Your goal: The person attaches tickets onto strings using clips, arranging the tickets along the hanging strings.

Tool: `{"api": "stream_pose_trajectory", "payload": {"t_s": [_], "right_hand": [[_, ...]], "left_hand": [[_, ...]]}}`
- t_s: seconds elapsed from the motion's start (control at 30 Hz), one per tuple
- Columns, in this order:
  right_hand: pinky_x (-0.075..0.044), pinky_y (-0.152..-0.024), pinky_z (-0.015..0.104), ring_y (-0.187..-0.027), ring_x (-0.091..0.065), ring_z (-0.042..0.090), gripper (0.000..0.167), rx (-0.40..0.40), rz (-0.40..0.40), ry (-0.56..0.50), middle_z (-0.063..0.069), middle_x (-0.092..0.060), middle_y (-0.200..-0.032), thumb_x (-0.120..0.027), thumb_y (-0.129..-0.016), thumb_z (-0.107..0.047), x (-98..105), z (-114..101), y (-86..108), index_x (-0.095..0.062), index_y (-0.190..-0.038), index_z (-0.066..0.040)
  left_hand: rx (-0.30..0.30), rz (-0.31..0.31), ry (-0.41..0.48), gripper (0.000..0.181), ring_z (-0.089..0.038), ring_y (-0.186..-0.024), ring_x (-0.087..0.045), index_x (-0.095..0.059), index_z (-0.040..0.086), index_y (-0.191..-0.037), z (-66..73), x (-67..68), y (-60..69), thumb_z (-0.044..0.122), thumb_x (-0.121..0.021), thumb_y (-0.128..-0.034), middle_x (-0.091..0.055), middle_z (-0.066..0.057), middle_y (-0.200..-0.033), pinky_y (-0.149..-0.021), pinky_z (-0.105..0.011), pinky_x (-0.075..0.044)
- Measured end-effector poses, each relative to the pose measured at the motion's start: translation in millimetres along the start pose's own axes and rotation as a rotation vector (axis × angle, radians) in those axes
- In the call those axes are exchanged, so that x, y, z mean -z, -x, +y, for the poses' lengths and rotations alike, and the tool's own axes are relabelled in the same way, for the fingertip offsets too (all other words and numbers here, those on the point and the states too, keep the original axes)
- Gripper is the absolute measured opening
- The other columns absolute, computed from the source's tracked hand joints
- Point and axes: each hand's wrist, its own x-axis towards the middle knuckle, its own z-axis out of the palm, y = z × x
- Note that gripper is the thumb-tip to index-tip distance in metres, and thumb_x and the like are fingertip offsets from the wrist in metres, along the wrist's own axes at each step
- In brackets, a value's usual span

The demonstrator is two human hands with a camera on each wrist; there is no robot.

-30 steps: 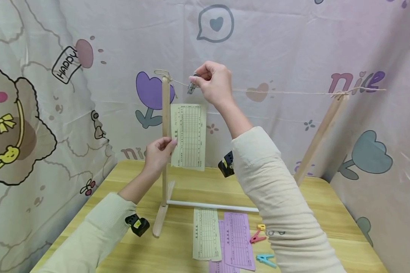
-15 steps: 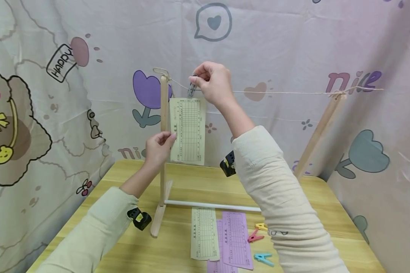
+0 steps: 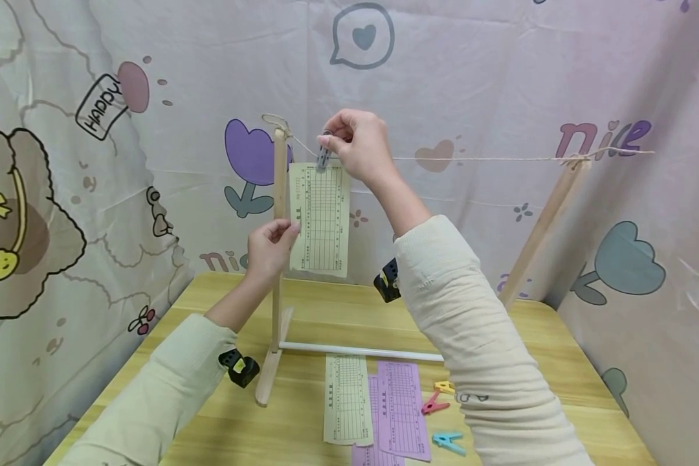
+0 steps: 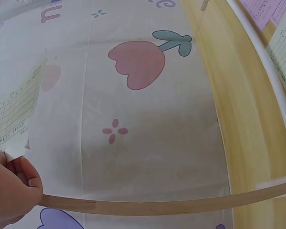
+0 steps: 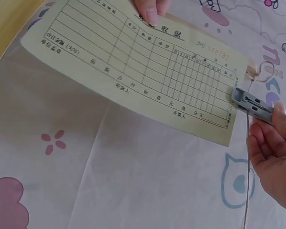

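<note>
Paper sits just below the right hand, which pinches a grey clip at the paper's top edge; the left hand, pinching its side, should steady it against the string.

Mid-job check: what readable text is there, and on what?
"HAPPY": backdrop, left.
"nice": backdrop, right; lower-left copy partly hidden.
On the held slip:
"收据"
"单位"
"数量"
"单价"
"合计金额(大写)"
"单位盖章"
"收款人"
"开票人"
"元角分"
Red number, finer print: too blurred.
Table: yellow slip, purple slips, print too small.
Right sleeve: letters too creased.
</note>
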Motion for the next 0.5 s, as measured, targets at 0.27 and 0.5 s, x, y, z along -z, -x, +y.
{"api": "stream_pose_trajectory", "payload": {"t_s": [0.27,0.5], "right_hand": [[-0.043,-0.068,0.016,-0.076,-0.053,0.01,0.02,-0.024,-0.058,0.005,0.008,-0.064,-0.089,-0.067,-0.085,-0.014,-3.0,3.0,-0.4,-0.066,-0.1,-0.001],[-0.044,-0.072,0.019,-0.08,-0.052,0.013,0.028,-0.033,-0.112,-0.018,0.007,-0.06,-0.09,-0.064,-0.087,-0.015,-4.5,4.6,1.2,-0.062,-0.111,-0.001]], "left_hand": [[-0.013,0.006,0.01,0.028,-0.005,-0.077,-0.05,-0.061,-0.004,-0.11,2.7,-0.1,-0.3,0.018,-0.056,-0.0926,-0.058,-0.003,-0.093,-0.066,-0.009,-0.043],[-0.029,0.024,0.007,0.028,-0.003,-0.075,-0.05,-0.061,-0.005,-0.109,2.6,-0.6,-1.2,0.017,-0.057,-0.092,-0.06,-0.005,-0.093,-0.065,-0.008,-0.043]]}}
